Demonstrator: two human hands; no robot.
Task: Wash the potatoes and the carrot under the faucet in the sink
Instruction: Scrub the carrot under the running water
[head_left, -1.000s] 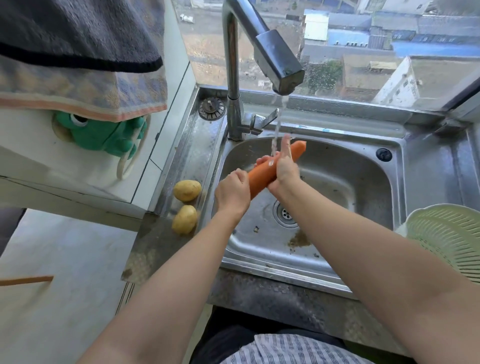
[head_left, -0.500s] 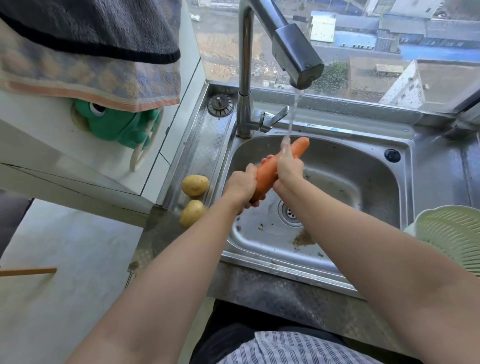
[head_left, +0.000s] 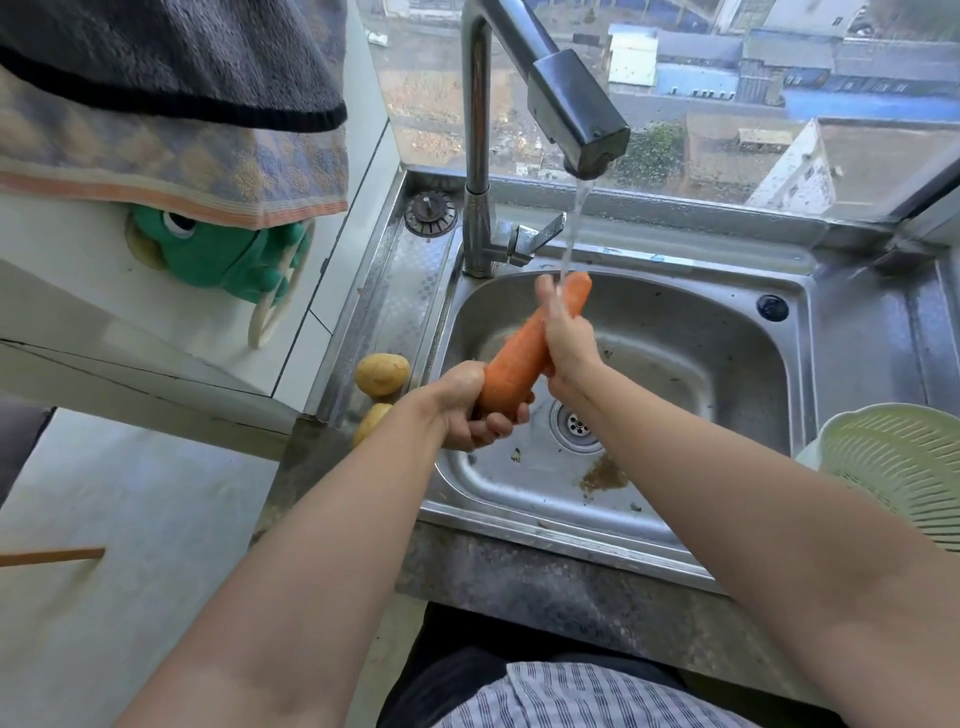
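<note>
Green colander (head_left: 898, 467) right; frog toy (head_left: 218, 254) under 2 towels (head_left: 171, 104).

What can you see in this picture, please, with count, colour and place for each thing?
carrot: one, orange, over the sink under the running water
potatoes: two, yellowish, on the steel ledge left of the sink; one partly hidden by an arm
faucet: one, silver with a dark head, behind the sink
sink: one, steel, centre
plug: one, dark, on the ledge left of the faucet
colander: one, pale green, right edge
towels: two, dark grey and checked, hanging top left
frog: one, green, under the towels
stick: one, brown, left edge
left hand: grips the carrot's lower end
right hand: holds the carrot's upper part
</note>
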